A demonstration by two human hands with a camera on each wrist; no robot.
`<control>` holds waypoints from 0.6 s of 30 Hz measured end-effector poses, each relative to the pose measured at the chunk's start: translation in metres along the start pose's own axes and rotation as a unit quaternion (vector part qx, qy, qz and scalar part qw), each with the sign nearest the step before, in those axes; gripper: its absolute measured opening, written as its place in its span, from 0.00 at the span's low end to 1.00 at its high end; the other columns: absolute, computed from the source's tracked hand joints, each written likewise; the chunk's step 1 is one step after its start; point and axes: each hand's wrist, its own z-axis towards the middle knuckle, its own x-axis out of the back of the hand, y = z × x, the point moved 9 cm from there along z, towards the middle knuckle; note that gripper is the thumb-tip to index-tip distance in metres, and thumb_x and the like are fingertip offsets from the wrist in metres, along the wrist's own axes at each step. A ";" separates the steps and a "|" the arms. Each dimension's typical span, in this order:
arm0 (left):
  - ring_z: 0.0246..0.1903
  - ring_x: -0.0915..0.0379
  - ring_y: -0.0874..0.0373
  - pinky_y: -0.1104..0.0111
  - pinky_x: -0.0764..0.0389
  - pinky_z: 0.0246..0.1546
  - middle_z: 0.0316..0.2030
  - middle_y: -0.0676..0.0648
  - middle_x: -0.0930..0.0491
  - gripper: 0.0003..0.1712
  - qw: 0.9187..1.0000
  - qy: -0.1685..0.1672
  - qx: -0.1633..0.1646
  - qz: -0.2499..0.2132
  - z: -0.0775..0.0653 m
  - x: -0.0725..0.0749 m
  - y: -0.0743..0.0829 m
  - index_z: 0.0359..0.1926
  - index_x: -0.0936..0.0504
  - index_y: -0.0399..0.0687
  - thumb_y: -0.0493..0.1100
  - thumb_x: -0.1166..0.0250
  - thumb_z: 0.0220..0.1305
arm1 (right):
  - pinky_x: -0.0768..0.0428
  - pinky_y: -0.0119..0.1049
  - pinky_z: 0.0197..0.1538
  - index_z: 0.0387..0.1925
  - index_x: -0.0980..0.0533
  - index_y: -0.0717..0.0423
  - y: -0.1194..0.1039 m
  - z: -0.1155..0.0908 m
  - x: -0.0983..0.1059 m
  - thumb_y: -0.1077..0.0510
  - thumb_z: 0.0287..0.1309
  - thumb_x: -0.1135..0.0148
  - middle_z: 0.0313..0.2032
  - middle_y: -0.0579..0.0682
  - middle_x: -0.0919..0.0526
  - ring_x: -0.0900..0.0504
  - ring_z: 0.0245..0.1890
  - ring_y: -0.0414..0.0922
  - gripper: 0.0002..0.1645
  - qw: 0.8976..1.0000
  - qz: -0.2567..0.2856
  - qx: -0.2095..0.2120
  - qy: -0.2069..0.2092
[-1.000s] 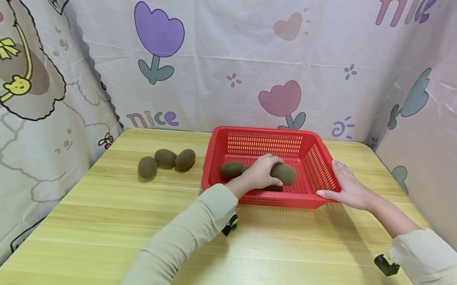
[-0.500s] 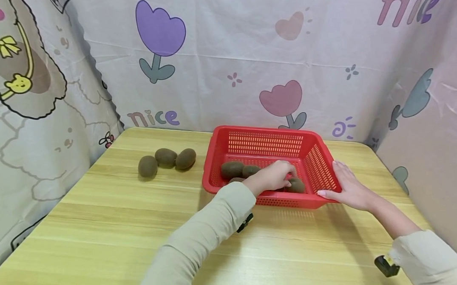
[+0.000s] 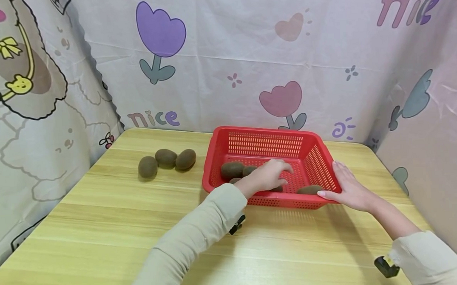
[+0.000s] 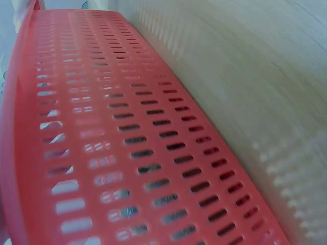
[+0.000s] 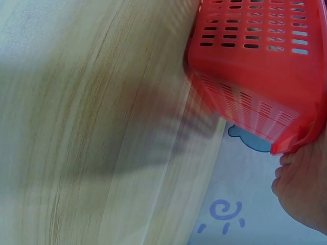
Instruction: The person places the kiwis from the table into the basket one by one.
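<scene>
Inside the red plastic basket [image 3: 267,200], my left hand [image 3: 269,175] hovers with parted, slightly bent fingers and nothing between them. Partly hidden beneath it and to its left are several brown kiwis [image 3: 232,170]. Another kiwi [image 3: 309,190] lies by the front wall at the basket's right end, half hidden by the rim. My right hand [image 3: 351,188] holds the front right corner, thumb over the front rim and fingers along the right side. In the right wrist view, fingertips [image 5: 284,171] show at the basket's rim. The left wrist view shows only the basket's slotted wall [image 4: 127,127].
Three kiwis [image 3: 165,158] sit close together on the wooden table [image 3: 102,233], left of the basket. A printed cloth [image 3: 217,53] hangs behind the table and at both sides. Small black devices [image 3: 387,266] are worn at the wrists.
My left hand carried a kiwi rightward inside the basket, let it go near the front right, then drew back a little left. My right hand has stayed at the corner.
</scene>
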 end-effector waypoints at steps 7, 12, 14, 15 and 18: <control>0.60 0.34 0.59 0.67 0.31 0.61 0.58 0.50 0.27 0.23 0.999 0.041 0.021 -0.023 -0.016 0.015 -0.016 0.57 0.25 0.50 0.46 0.37 0.61 | 0.50 0.74 0.58 0.69 0.67 0.69 0.000 0.000 0.000 0.38 0.50 0.40 0.68 0.73 0.62 0.60 0.67 0.70 0.66 1.000 0.001 -0.001 0.000; 0.47 0.27 0.61 0.69 0.25 0.54 0.55 0.51 0.26 0.25 0.995 0.090 0.009 -0.037 -0.034 0.031 -0.029 0.57 0.25 0.50 0.49 0.36 0.59 | 0.49 0.74 0.58 0.69 0.67 0.69 0.000 0.001 -0.001 0.38 0.50 0.39 0.68 0.73 0.61 0.60 0.67 0.70 0.65 1.000 -0.002 0.002 -0.001; 0.48 0.27 0.61 0.68 0.25 0.54 0.54 0.51 0.25 0.25 0.992 0.114 -0.001 -0.047 -0.041 0.039 -0.033 0.57 0.25 0.50 0.48 0.35 0.58 | 0.50 0.74 0.58 0.69 0.67 0.70 0.000 0.001 0.000 0.39 0.51 0.40 0.68 0.73 0.62 0.60 0.67 0.70 0.65 1.000 -0.005 0.005 -0.001; 0.51 0.28 0.61 0.67 0.26 0.56 0.54 0.50 0.25 0.25 0.991 0.127 -0.003 -0.051 -0.044 0.043 -0.036 0.56 0.25 0.49 0.48 0.35 0.58 | 0.50 0.74 0.58 0.69 0.67 0.70 0.000 0.001 0.000 0.39 0.51 0.40 0.68 0.73 0.62 0.60 0.67 0.70 0.65 1.000 -0.006 0.005 -0.002; 0.55 0.29 0.57 0.65 0.28 0.58 0.53 0.49 0.24 0.25 0.983 0.172 -0.009 -0.065 -0.055 0.055 -0.045 0.55 0.24 0.48 0.47 0.33 0.56 | 0.50 0.74 0.58 0.69 0.68 0.70 -0.001 0.001 0.000 0.39 0.51 0.40 0.68 0.73 0.62 0.60 0.67 0.70 0.65 1.000 -0.007 0.006 -0.001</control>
